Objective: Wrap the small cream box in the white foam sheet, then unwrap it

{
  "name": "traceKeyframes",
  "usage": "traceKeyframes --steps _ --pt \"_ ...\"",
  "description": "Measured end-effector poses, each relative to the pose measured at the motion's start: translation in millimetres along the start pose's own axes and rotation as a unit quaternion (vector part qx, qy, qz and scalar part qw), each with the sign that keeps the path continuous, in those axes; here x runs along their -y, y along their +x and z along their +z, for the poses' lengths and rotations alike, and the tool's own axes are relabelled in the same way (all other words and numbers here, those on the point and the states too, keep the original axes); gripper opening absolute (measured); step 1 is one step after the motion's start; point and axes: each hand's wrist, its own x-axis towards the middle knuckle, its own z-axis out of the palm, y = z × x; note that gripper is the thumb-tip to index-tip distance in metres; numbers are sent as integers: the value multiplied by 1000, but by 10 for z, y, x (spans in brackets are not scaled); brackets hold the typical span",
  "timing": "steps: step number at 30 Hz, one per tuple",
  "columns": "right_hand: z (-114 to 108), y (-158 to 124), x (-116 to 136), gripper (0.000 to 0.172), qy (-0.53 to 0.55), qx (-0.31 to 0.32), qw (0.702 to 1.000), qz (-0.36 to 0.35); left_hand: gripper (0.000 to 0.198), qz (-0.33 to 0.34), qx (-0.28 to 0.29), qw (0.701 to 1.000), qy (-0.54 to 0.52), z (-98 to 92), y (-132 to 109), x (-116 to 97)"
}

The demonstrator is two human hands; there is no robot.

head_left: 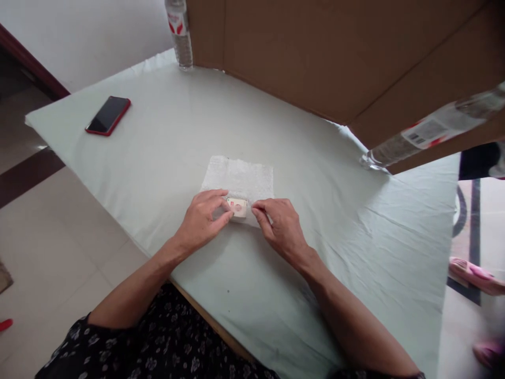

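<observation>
A small cream box [237,208] with red print lies on the near part of a whitish, translucent sheet [240,176] that looks like bubble wrap. My left hand [205,215] is closed at the box's left end, with thumb and forefinger against it. Just right of the box, my right hand [279,225] makes a pinch at the sheet's right edge. The bit of sheet between those fingertips is mostly hidden.
A pale green cloth [169,142] covers the table. A phone [108,116] in a red case lies at the far left. Behind stands a large cardboard panel [292,58], with one water bottle [181,39] upright and another bottle [430,129] appearing tilted at right.
</observation>
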Motion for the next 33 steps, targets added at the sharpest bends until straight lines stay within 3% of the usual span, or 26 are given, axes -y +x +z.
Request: traceKeyframes --steps 6,12,19,33 --pt "-20 105 -138 16 98 55 993 36 10 -78 13 992 -95 35 91 -7" --pt "-8 216 -175 13 246 120 960 67 10 -107 22 985 -134 42 51 11" --pt "53 70 -30 15 285 88 944 144 15 -112 31 980 -163 28 -13 3" --pt "107 -89 28 17 261 60 949 166 14 -94 18 981 -167 72 -115 -5"
